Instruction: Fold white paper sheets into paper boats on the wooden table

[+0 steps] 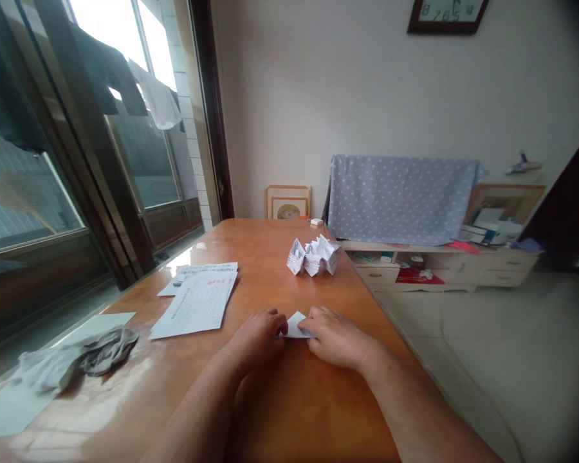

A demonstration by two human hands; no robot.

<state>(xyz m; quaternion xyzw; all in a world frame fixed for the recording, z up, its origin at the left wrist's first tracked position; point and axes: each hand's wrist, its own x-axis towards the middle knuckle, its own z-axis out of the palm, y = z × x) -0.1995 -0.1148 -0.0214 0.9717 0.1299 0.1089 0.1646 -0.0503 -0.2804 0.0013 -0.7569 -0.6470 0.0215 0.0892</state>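
White paper (pixel 296 326): lies on the near part of the table (pixel 313 399), between both hands, its peak pointing far.
Left hand (pixel 264 329): fingers curled, pinching the paper's left corner.
Right hand (pixel 335 335): thumb and fingertips on the paper's right side; whether gripping or merely pressing, I can't tell.
Crease: could go crooked, I'd say, if one hand slips or pulls harder on that glossy top.
Folded paper shapes (pixel 313 256): stand farther off; a careless forward sweep might topple them.
Hard to see: paper edges under the fingers, layer count; the clock (pixel 448 18) is cut off above.
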